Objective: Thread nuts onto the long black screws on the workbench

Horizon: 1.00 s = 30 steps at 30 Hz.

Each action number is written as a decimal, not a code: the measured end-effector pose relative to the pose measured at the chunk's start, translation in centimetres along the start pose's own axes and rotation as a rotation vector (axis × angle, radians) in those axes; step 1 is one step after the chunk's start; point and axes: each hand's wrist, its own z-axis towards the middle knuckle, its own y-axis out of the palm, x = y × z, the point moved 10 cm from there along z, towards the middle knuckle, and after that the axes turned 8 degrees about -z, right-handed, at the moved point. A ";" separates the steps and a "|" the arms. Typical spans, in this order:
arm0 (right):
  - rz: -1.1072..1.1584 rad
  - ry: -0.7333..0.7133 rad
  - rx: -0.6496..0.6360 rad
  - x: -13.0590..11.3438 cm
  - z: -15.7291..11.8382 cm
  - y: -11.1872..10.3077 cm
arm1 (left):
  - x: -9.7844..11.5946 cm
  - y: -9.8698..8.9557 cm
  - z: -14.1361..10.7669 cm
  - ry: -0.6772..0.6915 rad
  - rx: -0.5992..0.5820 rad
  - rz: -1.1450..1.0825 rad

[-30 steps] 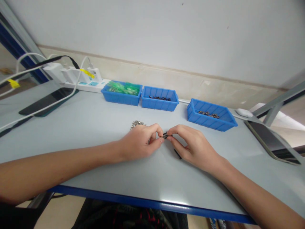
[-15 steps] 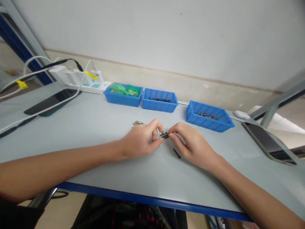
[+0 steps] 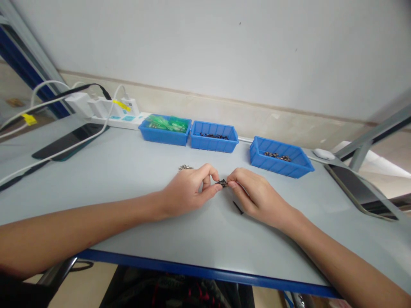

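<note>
Overhead, a pale grey table (image 3: 128, 171) with a blue front edge runs up to a white wall. At ten o'clock lies a dark phone (image 3: 66, 141), crossed by white cables, beside a power strip (image 3: 105, 109). Along the back, toward twelve, stand three blue bins: a left bin (image 3: 165, 129) with green bags, a middle bin (image 3: 214, 136) and a right bin (image 3: 280, 156), both holding small dark parts. At three o'clock a tablet (image 3: 356, 188) lies flat. The left hand (image 3: 189, 190) and right hand (image 3: 257, 194) meet at table centre, fingertips pinched on one small dark part (image 3: 222, 183) held just above the surface. That part is tiny and mostly covered by the fingers, so its shape cannot be made out. Silvery bits (image 3: 185, 167) peek out behind the left hand; a thin dark stick (image 3: 238, 207) lies under the right.
</note>
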 end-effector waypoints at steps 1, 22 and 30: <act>0.000 0.002 -0.003 0.0 0.0 0.0 | 0.0 0.0 0.0 0.003 0.002 0.003; -0.037 0.011 0.145 0.1 -0.2 -1.0 | 0.2 -0.9 0.1 0.023 0.102 -0.009; -0.062 -0.032 0.168 -0.6 -0.3 -1.5 | 0.0 -0.8 0.1 0.024 0.092 -0.019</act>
